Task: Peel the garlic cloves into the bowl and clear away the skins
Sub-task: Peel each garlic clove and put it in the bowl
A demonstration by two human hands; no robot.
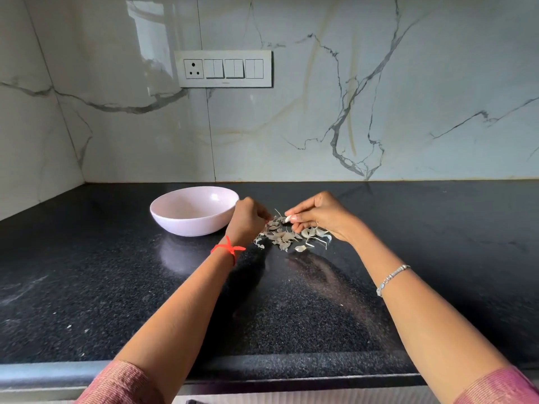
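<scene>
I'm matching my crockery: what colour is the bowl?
The bowl is pale pink, plain and without pattern; the head view shows it.

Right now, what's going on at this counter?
A person is peeling garlic on a black counter. The right hand pinches a garlic clove at its fingertips above a pile of skins. The left hand is curled at the pile's left edge; whether it holds a skin is unclear. A few more cloves lie by the right hand. The pink bowl stands left of the pile, and no cloves show in the visible part of its inside.
</scene>
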